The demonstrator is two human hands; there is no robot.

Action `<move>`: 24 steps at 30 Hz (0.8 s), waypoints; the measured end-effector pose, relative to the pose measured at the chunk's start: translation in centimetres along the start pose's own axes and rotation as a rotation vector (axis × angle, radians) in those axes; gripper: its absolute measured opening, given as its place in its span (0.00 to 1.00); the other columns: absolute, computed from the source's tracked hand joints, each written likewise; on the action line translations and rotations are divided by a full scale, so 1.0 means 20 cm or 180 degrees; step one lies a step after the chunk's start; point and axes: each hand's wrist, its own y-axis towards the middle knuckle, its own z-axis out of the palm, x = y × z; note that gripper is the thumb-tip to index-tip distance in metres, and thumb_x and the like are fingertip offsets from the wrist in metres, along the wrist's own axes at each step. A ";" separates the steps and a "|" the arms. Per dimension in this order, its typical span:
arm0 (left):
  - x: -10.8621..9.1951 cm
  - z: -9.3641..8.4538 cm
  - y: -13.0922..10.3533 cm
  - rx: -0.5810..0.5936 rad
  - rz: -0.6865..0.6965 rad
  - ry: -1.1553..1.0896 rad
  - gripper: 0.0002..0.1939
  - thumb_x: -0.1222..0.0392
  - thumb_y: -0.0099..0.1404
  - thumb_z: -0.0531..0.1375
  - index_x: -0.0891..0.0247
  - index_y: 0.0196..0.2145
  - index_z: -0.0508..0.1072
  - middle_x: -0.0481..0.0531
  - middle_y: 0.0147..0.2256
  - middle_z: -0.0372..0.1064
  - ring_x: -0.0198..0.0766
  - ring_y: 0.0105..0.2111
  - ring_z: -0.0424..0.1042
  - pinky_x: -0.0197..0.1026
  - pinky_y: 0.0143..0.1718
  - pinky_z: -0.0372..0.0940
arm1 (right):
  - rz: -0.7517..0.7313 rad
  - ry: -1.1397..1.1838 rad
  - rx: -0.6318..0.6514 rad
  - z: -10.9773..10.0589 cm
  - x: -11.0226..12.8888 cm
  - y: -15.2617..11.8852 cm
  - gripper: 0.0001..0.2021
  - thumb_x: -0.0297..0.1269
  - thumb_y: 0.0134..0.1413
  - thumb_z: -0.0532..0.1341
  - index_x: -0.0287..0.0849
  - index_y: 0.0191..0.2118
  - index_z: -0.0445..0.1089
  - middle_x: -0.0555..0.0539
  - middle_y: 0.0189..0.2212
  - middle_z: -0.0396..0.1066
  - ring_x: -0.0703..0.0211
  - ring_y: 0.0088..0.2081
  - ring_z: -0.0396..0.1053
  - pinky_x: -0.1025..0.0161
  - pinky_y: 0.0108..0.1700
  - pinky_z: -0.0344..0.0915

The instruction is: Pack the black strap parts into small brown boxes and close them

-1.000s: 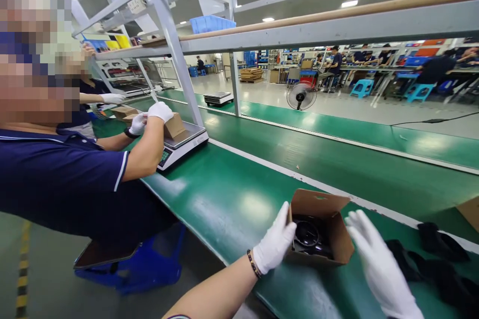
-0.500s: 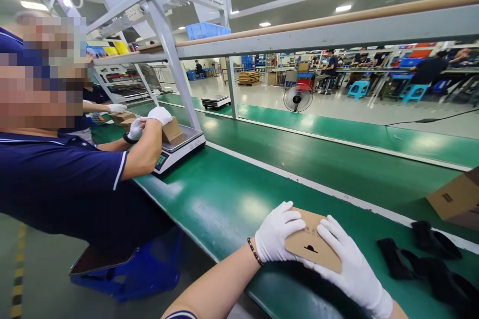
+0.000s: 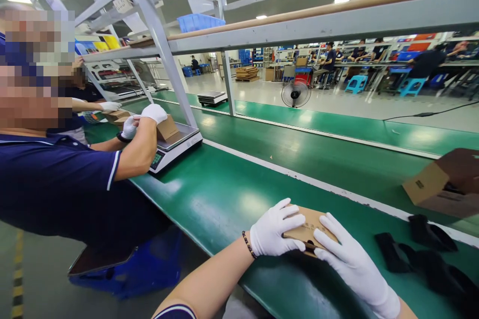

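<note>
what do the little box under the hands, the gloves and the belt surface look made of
The small box looks like plain brown cardboard, matte, with printed marks on its flap. The left hand and right hand wear thin white gloves, probably knit fabric, dull and creased. The green belt seems a smooth rubbery or plastic sheet: it mirrors the ceiling lights.

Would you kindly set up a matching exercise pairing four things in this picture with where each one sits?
Things:
1. small box
2. scale
3. fan
4. blue bin

Places:
A. on the floor beyond the belts
B. up on the overhead rack
C. under both gloved hands, left hand and right hand, on the near belt
D. at the near belt's edge, in front of the co-worker, with a box on it

Pairs: 1-C, 2-D, 3-A, 4-B
</note>
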 end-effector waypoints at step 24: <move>0.01 0.19 -0.15 -0.0224 -0.1317 -0.0947 0.43 0.54 0.62 0.58 0.59 0.67 0.37 0.65 0.67 0.33 0.56 0.66 0.41 0.61 0.64 0.47 | 0.0142 -0.0288 -0.0749 0.13 0.26 0.05 0.14 0.27 0.57 0.60 0.41 0.49 0.66 0.39 0.46 0.65 0.52 0.47 0.66 0.50 0.47 0.69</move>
